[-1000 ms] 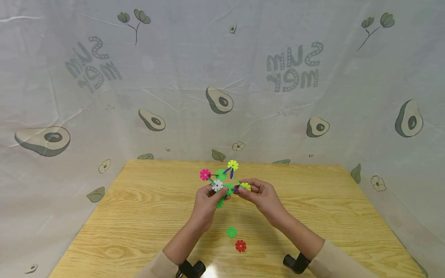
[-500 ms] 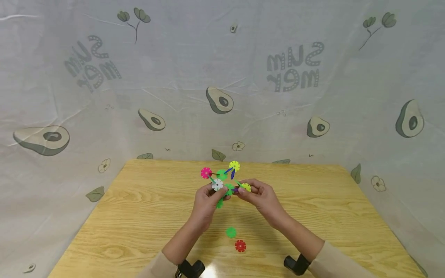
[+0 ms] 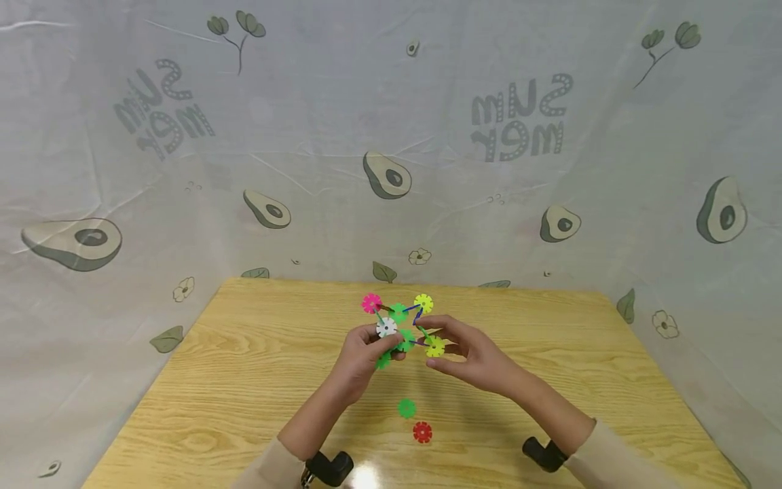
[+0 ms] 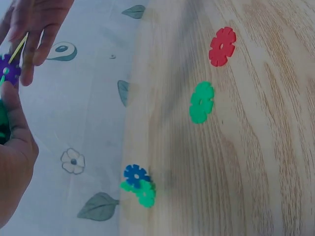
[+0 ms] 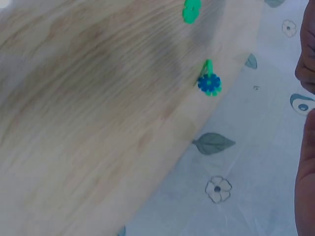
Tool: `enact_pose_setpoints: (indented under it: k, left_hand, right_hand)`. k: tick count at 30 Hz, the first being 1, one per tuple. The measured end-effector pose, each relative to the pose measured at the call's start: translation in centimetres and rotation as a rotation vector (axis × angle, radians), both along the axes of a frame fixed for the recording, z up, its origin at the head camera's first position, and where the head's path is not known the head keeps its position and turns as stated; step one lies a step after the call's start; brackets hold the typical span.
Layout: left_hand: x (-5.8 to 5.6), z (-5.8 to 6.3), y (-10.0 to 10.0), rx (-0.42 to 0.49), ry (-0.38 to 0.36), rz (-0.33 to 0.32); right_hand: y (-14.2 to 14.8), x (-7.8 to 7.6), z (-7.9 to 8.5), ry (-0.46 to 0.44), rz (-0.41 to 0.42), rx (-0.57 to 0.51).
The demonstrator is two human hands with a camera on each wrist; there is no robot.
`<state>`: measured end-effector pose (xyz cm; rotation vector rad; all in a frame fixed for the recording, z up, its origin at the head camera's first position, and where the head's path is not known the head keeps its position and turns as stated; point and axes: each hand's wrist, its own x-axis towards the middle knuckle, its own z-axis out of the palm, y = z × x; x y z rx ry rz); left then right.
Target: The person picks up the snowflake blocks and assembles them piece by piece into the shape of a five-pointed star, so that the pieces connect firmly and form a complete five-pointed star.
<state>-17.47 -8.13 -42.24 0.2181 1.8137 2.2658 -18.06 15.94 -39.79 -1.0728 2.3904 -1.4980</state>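
Note:
My left hand (image 3: 360, 360) pinches a chain of joined plastic snowflake discs near a white disc (image 3: 386, 328) and a green disc (image 3: 405, 341). Farther along the chain show a pink disc (image 3: 371, 303), another green disc (image 3: 398, 312) and a yellow disc (image 3: 423, 303); blue and dark pieces, seen edge-on, link them. My right hand (image 3: 476, 353) has its thumb and fingers spread around a second yellow disc (image 3: 435, 346) at the chain's right end. In the left wrist view, a purple disc (image 4: 7, 70) shows above the left thumb, with the right hand's extended fingers beyond.
A loose green disc (image 3: 406, 408) and a red disc (image 3: 423, 432) lie on the wooden table (image 3: 244, 407), nearer the body. In both wrist views, a small blue and green disc cluster (image 4: 137, 176) shows near the table's edge. A patterned curtain (image 3: 330, 231) stands behind.
My right thumb and fingers have spread away from the yellow disc they pinched, and the hand has shifted slightly right. The chain's far part has swung right; the left hand keeps its grip.

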Motion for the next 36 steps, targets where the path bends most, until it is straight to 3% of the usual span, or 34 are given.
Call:
enact_pose_setpoints:
  k: [4, 9, 19, 23, 30, 36]
  left_hand:
    - [0.1, 0.0, -0.4, -0.016, 0.007, -0.051]
    - [0.1, -0.1, -0.5, -0.029, 0.002, -0.074]
    - [0.2, 0.1, -0.6, 0.066, -0.036, -0.092]
    - [0.2, 0.1, -0.5, 0.151, -0.066, -0.074]
    - [0.9, -0.3, 0.3, 0.4, -0.112, 0.007]
    - [1.8, -0.3, 1.8, 0.37, -0.065, 0.053]
  right_hand:
    - [0.4, 0.1, 0.3, 0.07, 0.054, 0.11]
    - [0.6, 0.3, 0.4, 0.133, 0.086, 0.157]
    - [0.3, 0.3, -0.1, 0.297, 0.047, 0.077]
    - [-0.2, 0.3, -0.4, 0.365, 0.035, 0.028]
    - [-1.6, 0.2, -1.0, 0.489, -0.063, -0.035]
    - [-2.8, 0.2, -1.9, 0.576, -0.151, -0.053]
